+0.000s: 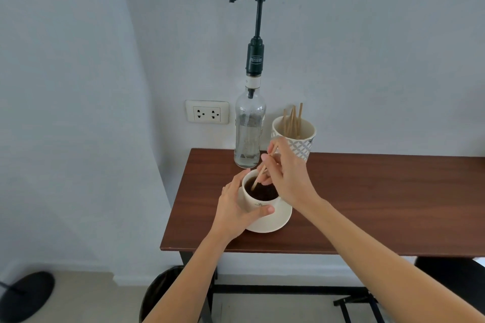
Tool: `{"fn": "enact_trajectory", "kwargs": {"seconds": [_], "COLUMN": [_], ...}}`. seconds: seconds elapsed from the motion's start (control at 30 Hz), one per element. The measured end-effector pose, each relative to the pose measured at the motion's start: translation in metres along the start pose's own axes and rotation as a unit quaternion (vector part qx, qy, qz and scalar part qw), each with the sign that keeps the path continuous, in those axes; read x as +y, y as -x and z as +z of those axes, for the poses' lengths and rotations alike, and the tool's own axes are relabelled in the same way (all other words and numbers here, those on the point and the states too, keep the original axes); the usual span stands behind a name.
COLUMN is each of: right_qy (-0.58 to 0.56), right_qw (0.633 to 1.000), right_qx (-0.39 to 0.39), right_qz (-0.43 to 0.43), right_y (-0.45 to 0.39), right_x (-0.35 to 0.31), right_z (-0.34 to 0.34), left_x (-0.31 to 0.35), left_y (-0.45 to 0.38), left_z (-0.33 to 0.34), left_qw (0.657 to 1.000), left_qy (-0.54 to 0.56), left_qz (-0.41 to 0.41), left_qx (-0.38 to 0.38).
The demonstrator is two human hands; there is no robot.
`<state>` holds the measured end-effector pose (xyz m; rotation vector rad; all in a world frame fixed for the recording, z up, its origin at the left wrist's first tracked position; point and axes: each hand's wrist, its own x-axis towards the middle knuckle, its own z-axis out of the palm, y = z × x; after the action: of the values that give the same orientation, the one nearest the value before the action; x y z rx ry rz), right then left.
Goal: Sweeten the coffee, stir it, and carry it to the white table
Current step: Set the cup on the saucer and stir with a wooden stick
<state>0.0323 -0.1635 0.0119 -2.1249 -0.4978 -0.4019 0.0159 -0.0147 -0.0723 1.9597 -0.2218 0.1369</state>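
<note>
Left hand (233, 204) wraps coffee cup (258, 200) on saucer (278, 220), on counter (367, 204). Right hand (286, 173), just above cup, pinches wooden stirrer (262, 169), tip in coffee. Syrup bottle (249, 126) just beyond.

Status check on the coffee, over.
Left hand steadies white ceramic cup on its saucer. Right hand stirs with thin wooden stick. Clear syrup pump bottle stands close behind.

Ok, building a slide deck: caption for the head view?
Right hand stirs coffee with a wooden stick; left hand steadies the cup.
</note>
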Motion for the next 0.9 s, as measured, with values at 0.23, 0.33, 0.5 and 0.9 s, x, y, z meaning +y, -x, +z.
{"fn": "enact_trajectory", "kwargs": {"seconds": [0.23,0.33,0.5,0.9], "right_qy": [0.072,0.016,0.11,0.08], "right_qw": [0.997,1.0,0.993,0.996], "right_qx": [0.006,0.009,0.028,-0.027], "right_qz": [-0.001,0.013,-0.018,-0.017], "right_y": [-0.002,-0.003,-0.011,-0.004], "right_x": [0.007,0.001,0.009,0.002], "right_z": [-0.012,-0.001,-0.012,-0.006], "left_x": [0.001,0.002,0.005,0.002], "left_y": [-0.001,0.001,0.001,0.0], "left_z": [0.0,-0.001,-0.001,0.0], "left_qw": [1.0,1.0,1.0,1.0], "left_qy": [0.006,0.005,-0.011,0.0], "left_qz": [-0.005,0.0,-0.004,-0.007], "left_qx": [0.003,0.002,0.006,0.002]}}
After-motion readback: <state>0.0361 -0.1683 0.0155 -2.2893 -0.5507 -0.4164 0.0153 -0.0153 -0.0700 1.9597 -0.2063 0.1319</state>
